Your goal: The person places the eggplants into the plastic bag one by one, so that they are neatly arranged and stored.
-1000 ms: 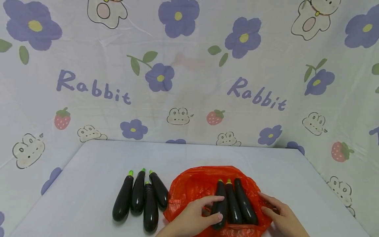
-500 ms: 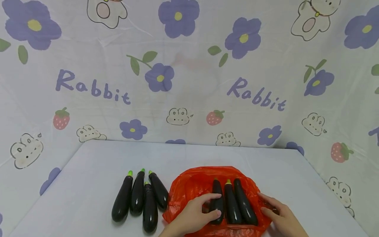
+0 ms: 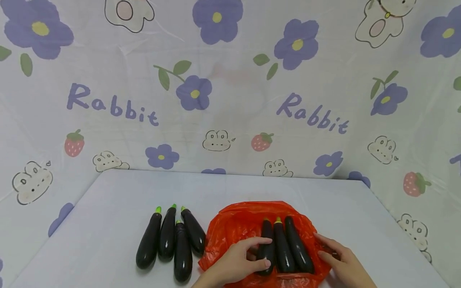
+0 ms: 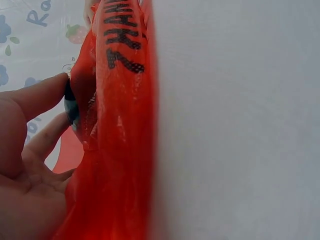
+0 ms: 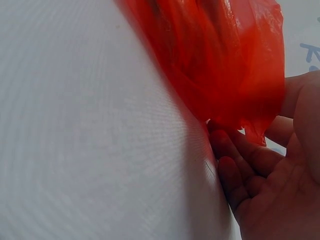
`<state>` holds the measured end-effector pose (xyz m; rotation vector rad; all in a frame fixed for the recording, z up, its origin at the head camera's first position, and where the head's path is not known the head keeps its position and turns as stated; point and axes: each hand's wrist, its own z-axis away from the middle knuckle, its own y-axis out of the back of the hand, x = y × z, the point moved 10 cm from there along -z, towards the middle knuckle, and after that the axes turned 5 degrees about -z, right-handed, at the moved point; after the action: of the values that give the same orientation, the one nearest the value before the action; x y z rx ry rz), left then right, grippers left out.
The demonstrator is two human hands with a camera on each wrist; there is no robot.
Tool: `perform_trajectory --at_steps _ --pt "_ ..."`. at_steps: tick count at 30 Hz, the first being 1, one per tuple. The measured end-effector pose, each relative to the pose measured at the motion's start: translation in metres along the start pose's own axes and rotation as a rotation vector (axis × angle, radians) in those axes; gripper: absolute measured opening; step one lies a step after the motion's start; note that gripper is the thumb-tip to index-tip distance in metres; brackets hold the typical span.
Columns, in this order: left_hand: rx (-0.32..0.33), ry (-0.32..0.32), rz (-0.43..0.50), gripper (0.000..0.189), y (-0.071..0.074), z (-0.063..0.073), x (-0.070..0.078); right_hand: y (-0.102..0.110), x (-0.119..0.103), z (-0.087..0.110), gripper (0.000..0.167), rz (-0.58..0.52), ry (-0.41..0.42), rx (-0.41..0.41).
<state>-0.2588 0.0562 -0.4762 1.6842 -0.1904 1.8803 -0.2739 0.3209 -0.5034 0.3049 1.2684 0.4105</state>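
Note:
A red plastic bag [image 3: 230,226] lies spread open on the white table in the head view, with three dark eggplants in it. My left hand [image 3: 235,260] reaches over the bag's near left side, its thumb and fingers round the leftmost eggplant [image 3: 266,251]. Beside that one lie a middle eggplant [image 3: 283,250] and a right one [image 3: 299,248]. At the bag's right edge, my right hand [image 3: 342,260] holds the plastic between thumb and fingers. In the left wrist view the bag [image 4: 120,125] hides most of the held eggplant [image 4: 71,105].
Several more eggplants [image 3: 149,242] with green stem ends lie grouped on the table [image 3: 90,224] left of the bag, one close against its left edge. A printed cloth [image 3: 234,100] with flowers and rabbits hangs behind the table.
The leftmost eggplant in the bag shifted slightly left with my left hand, then back right a little. My right hand has stayed at the bag's edge.

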Motion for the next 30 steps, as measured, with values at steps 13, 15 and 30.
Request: perform_trajectory --at_steps 13,15,30 --pt "-0.031 0.004 -0.014 0.047 0.0006 -0.0011 -0.0023 -0.0017 -0.001 0.0019 0.053 -0.066 0.017 -0.028" --pt "-0.032 0.008 -0.013 0.047 0.0008 -0.0011 -0.0022 -0.0018 0.0003 0.0013 0.054 -0.082 0.012 -0.027" --pt "-0.026 -0.002 0.018 0.046 0.0016 -0.0037 -0.0016 -0.0014 -0.003 -0.0004 0.053 -0.014 0.025 -0.025"
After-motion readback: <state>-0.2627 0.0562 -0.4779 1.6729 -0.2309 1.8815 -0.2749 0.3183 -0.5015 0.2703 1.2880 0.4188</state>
